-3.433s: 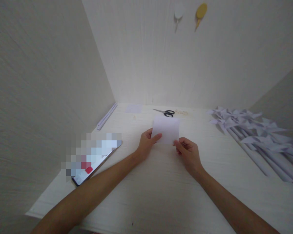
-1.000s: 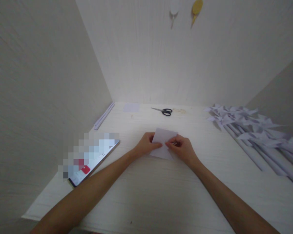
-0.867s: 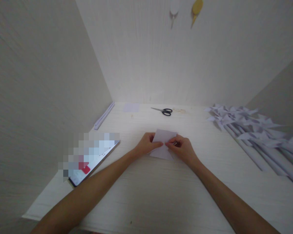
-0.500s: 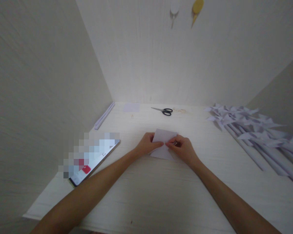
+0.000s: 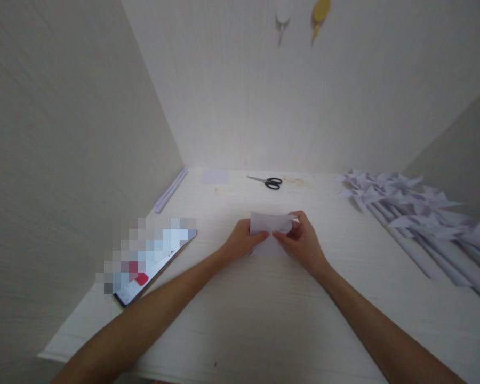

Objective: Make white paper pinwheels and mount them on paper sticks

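A small pale sheet of paper (image 5: 270,223) is held between my two hands over the middle of the white table. My left hand (image 5: 242,239) grips its left side, the thumb lying across the front and the fingers behind it. On the right side my right hand (image 5: 302,240) pinches it, thumb near the sheet's centre and a finger at the top right corner. The paper's top part bends slightly. Most of my left fingers are hidden behind the sheet.
Black-handled scissors (image 5: 271,183) lie behind the paper, with a flat paper piece (image 5: 215,176) to their left. Folded paper strips (image 5: 171,190) rest along the left wall. A phone (image 5: 156,269) lies at left. Several paper pinwheels (image 5: 408,213) on rolled sticks are piled at right.
The paper has turned a little and its upper part now bends. My right hand's fingers have spread upward to the top right corner. My left hand has barely moved.
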Motion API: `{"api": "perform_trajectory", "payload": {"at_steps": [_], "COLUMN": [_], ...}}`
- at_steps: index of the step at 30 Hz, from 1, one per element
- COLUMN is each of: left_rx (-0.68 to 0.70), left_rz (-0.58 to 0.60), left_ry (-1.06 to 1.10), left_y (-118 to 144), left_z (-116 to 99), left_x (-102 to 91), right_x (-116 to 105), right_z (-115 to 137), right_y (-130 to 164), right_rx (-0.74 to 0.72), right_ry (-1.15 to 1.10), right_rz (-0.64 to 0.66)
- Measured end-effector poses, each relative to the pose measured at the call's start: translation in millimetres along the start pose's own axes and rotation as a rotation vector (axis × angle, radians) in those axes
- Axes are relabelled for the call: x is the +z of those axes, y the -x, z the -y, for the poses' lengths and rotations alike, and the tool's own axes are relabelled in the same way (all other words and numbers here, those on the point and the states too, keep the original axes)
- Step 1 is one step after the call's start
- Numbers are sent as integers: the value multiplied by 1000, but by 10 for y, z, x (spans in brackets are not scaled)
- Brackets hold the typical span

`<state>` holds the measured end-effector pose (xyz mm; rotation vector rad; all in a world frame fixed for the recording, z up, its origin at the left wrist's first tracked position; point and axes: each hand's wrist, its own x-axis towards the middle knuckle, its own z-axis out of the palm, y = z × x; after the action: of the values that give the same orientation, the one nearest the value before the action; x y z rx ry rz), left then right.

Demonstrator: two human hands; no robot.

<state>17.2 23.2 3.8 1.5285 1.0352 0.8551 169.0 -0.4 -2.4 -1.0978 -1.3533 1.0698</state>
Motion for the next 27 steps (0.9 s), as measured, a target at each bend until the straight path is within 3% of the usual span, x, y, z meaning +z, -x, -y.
{"api": "perform_trajectory", "payload": {"at_steps": [12, 16, 18, 21, 23, 27], "left_rx": [-38, -76, -91, -95, -75, -50], "left_rz": [-10, -149, -238, -303, -307, -291], "left_ry": [33, 125, 186, 321, 394, 464], "left_y": [-23, -40, -54, -69, -75, -78], "left_z": [56, 15, 5, 13, 29, 62], "left_x": [-7, 5, 3, -4, -5, 7], "right_x": [-9, -27, -32, -13, 13, 39], "right_z": [34, 67, 100, 128, 123, 90], "right_y": [12, 53, 103, 171, 189, 168], "right_rx": [-28, -337, -517, -686, -713, -686], "right_ry": [37, 300, 514, 752, 878, 1000], "right_rz": [-6, -250, -297, -104, 15, -2]}}
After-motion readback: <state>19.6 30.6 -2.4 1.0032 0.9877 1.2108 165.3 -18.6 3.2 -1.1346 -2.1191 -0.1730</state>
